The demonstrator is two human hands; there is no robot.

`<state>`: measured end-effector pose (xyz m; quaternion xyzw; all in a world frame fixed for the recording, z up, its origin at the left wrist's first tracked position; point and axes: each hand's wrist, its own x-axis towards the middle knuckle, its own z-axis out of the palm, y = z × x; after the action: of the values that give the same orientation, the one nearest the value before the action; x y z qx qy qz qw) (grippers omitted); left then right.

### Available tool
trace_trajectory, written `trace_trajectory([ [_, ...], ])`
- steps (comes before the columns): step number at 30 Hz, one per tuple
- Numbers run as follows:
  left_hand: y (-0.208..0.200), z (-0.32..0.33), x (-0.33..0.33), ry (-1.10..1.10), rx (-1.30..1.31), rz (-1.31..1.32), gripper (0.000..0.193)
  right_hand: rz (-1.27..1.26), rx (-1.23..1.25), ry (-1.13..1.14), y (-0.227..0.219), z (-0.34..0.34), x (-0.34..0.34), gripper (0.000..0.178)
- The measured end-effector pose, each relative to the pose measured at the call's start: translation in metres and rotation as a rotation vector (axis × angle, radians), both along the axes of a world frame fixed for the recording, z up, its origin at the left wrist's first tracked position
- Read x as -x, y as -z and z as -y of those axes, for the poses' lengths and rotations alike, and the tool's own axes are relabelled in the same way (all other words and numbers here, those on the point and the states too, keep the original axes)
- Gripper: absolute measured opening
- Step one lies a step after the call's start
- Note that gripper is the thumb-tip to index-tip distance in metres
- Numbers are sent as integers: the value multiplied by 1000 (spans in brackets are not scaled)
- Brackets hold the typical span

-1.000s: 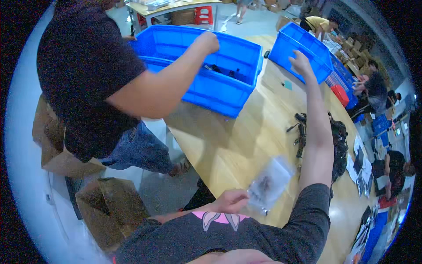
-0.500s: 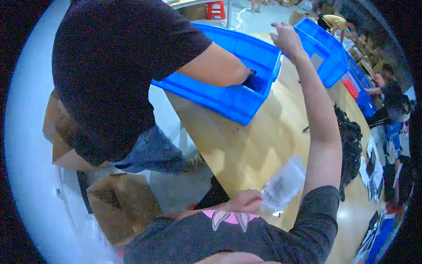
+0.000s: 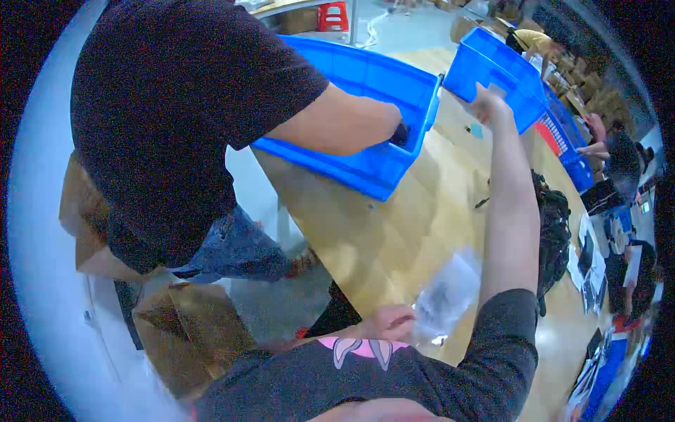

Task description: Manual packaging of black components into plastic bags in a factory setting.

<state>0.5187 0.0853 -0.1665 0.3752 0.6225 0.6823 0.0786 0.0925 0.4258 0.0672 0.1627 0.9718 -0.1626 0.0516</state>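
My left hand [image 3: 391, 323] is low in view, close to my body, its fingers curled at the left edge of a clear plastic bag [image 3: 446, 295]. Dark markings or contents show through the bag, too blurred to make out. My right arm reaches far across the table, and my right hand [image 3: 490, 105], slightly blurred, is in front of the farther blue bin [image 3: 527, 83]. Its fingers look apart, with nothing visible in them. Below that hand a small teal piece [image 3: 477, 131] lies on the wooden table [image 3: 450, 197].
At the left a person in a dark shirt [image 3: 183, 119] reaches into a large blue bin [image 3: 323, 169]. A heap of black items [image 3: 553, 235] lies right of my forearm. Cardboard boxes [image 3: 193, 330] stand on the floor at lower left. Other people work at the far right.
My right hand has come down and slightly right, from above the table to in front of the farther bin. My left hand stays by the bag. The view has shifted slightly.
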Motion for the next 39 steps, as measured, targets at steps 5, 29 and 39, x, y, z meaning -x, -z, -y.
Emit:
trace_trajectory([
  [5,0,4,2,-22,3,-18,16,134,71,-4,20,24,13,88],
  [29,-9,30,50,57,41,64,15,145,30,-35,75,-8,61,42],
  [39,-25,41,61,144,74,220,14,26,52,-123,67,11,62,46],
])
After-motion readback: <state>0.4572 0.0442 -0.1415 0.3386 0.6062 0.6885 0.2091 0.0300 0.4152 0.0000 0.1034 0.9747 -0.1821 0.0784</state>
